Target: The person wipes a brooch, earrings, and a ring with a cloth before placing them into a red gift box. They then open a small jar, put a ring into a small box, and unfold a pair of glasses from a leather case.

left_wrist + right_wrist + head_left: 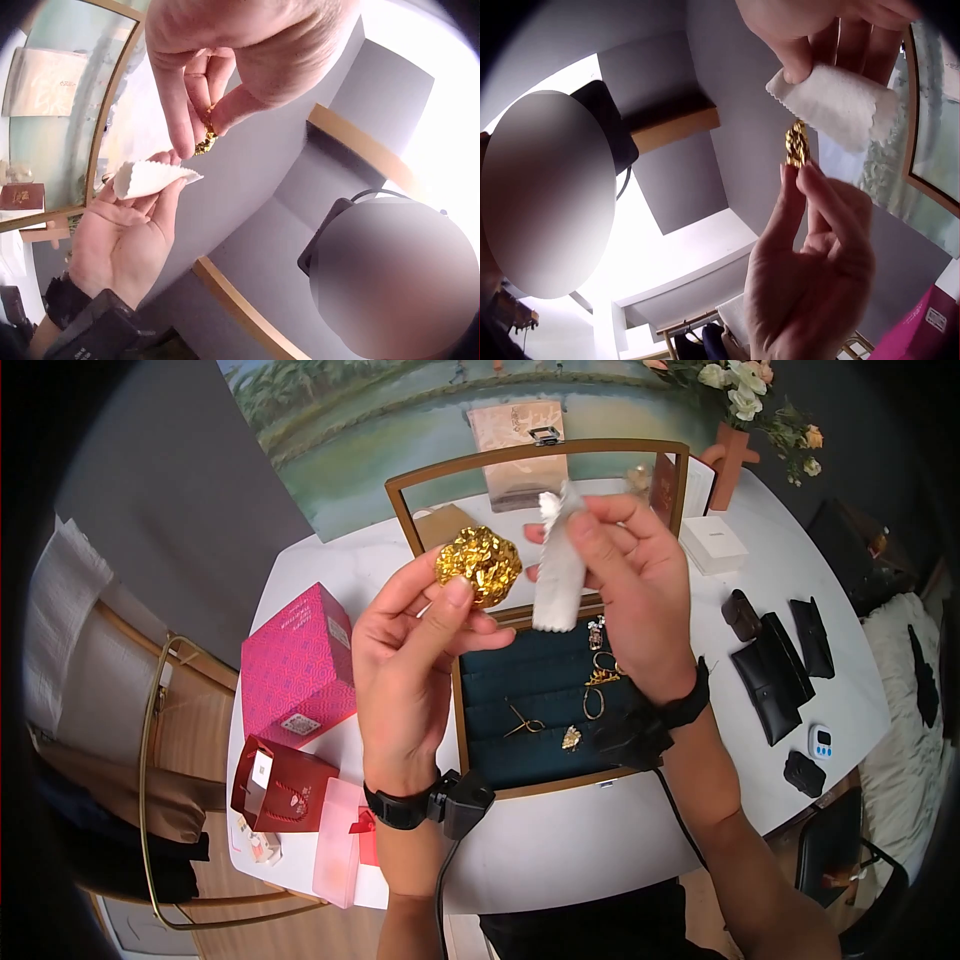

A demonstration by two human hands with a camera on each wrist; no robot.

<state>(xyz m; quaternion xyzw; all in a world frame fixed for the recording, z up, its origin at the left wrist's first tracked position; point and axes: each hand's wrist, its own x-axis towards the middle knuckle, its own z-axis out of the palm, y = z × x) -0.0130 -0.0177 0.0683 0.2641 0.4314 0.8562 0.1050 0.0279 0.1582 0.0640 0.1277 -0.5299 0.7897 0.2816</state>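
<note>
Between thumb and fingers, my left hand [405, 650] pinches a round gold-coloured ornament [480, 567] with a bumpy, shiny surface. Edge-on in the right wrist view, the gold ornament [797, 144] looks thin. My right hand [640, 580] holds a white cloth [560, 575] with zigzag-cut edges, folded over and hanging from the fingers just right of the ornament. Below both hands lies an open jewelry box [540, 790] with a brown frame and dark green padded rows. Gold pieces rest on the rows, among them a brooch [571, 738] and a hoop [594, 704].
The box's glass lid [400, 510] stands raised behind the hands. On the left are a pink box [295, 660] and a red gift bag [285, 785]. Black pouches [765, 690] and a white box [712, 545] lie on the right. A flower vase [733, 465] stands at the back.
</note>
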